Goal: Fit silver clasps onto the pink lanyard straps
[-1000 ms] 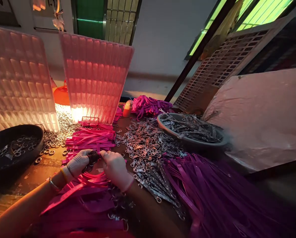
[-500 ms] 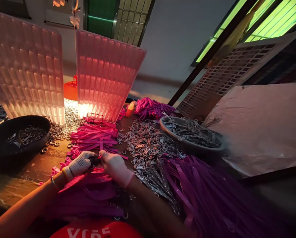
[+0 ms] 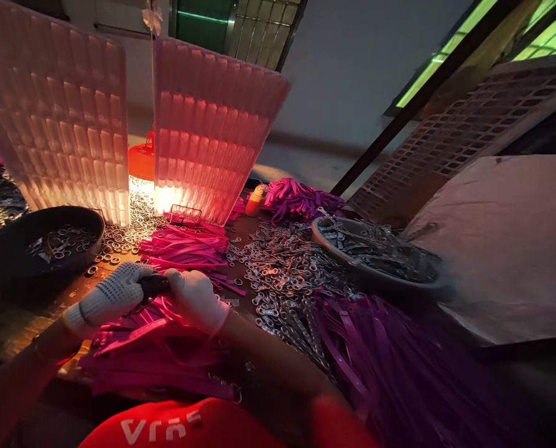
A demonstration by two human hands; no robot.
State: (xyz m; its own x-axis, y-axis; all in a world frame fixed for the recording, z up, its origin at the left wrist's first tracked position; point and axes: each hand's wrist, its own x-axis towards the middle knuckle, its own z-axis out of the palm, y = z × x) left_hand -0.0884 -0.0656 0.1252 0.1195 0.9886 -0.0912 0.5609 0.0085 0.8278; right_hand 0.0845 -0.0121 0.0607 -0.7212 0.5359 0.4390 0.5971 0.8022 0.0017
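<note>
At 8 o'clock in the view, near the table's front edge, a small dark tool (image 3: 153, 285) sat gripped between both hands. Left hand (image 3: 109, 297), in a dotted knit glove, was closed round the tool's left end; right hand (image 3: 194, 299), in a pale glove, pinched its right end, w/ a pink strap (image 3: 166, 306) looping out just under the fingers. Hands close together, nearly touching over the tool. What kind of tool: can't tell, too dark.

Under the wrists lay a heap of pink straps (image 3: 161, 367), some w/ metal rings on the ends. At 12 o'clock from the hands, a flatter stack of pink straps (image 3: 185, 249). At 3 o'clock from the hands, a spread of loose metal clips (image 3: 282, 274) on the table (image 3: 49, 314), then a big fan of purple straps (image 3: 399, 367) beyond. At 9 o'clock in the view, a dark bowl (image 3: 45, 239) holding rings; at 2 o'clock from the hands, a grey bowl (image 3: 375, 264) of clips. Behind, at 11–12 o'clock, two ribbed translucent panels (image 3: 213, 124) stood upright, lit orange from behind.
</note>
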